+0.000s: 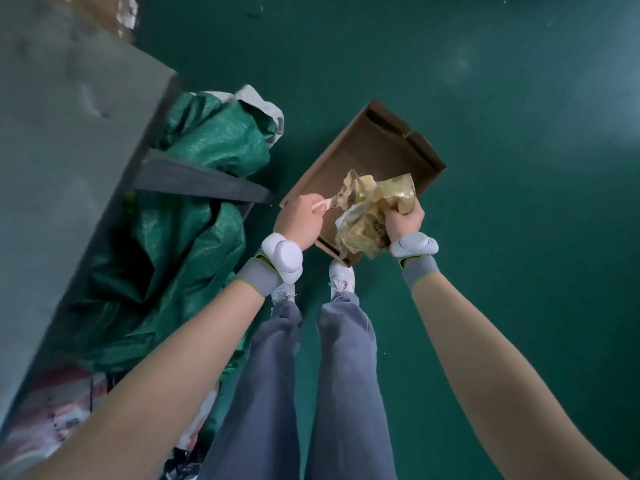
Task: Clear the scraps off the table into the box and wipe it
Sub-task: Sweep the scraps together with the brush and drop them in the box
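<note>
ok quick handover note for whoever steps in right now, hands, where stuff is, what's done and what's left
Left hand: pinches a thin strip of the scraps.
Right hand: grips the crumpled yellowish scraps.
Both hands hold the bundle above the open cardboard box on the green floor, beside the grey table.
Done: this bundle is off the table.
Left: drop it into the box, which looks bare at its far end. The tabletop is blurred, so check it for more scraps, then wipe it. No cloth in view.

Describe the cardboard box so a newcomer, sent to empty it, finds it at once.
Start from the green floor right of the grey table. The cardboard box lies there, open, just ahead of the person's white shoes, under the two hands holding crumpled yellowish scraps. Its plain brown card sets it apart from the shiny green bags under the table.
</note>
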Motion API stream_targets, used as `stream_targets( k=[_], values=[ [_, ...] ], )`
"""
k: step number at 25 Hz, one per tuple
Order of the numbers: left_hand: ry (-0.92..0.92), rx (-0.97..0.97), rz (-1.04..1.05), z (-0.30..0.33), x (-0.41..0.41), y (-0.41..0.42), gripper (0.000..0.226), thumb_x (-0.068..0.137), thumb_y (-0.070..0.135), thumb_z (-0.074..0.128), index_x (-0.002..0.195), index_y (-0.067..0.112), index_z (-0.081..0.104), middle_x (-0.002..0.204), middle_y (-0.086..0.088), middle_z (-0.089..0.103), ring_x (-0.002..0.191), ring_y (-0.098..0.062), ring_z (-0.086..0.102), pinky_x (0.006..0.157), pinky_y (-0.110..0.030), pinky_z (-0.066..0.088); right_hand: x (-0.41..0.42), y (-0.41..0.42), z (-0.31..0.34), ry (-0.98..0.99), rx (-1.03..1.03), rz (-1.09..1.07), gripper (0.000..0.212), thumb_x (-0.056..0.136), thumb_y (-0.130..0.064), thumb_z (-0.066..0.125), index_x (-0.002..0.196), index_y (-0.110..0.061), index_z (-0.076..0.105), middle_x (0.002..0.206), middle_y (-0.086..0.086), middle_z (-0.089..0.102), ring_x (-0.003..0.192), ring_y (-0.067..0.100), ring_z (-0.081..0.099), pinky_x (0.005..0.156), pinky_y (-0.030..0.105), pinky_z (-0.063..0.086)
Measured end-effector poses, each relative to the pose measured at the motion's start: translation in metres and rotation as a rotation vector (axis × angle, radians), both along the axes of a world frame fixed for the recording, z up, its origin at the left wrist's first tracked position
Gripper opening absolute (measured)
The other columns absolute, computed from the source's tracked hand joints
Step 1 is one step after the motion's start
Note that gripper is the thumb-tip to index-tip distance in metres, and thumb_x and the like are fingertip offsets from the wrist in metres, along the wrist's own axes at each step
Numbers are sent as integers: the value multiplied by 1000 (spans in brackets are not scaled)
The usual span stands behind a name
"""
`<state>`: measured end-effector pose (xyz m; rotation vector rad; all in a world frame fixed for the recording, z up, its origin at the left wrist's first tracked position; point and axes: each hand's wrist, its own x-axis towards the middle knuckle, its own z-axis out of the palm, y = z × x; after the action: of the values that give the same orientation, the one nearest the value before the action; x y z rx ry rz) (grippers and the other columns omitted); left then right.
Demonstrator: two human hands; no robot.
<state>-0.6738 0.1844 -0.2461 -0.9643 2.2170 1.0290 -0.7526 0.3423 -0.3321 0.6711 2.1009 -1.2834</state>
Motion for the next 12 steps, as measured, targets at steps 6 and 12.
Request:
stream_targets(
  k=[6, 12],
  values=[
    [-32, -3, 54, -128, -14, 5, 25, 99, 17, 41, 103, 9, 64, 97, -13, 64, 81, -26, 50, 68, -28, 35, -12, 4, -116, -183, -82, -145, 24, 79, -9, 66, 101, -15, 59, 95, 4, 63, 88, 24, 62, 85, 33, 53],
    [-2, -134, 160, -202, -18, -2, 30, 99, 18, 41, 117, 6, 62, 118, -16, 65, 106, -35, 57, 86, -38, 45, -22, -6, -193, -329, -63, -213, 44, 83, -23, 64, 126, -17, 52, 115, 5, 61, 106, 30, 58, 103, 44, 44]
  ],
)
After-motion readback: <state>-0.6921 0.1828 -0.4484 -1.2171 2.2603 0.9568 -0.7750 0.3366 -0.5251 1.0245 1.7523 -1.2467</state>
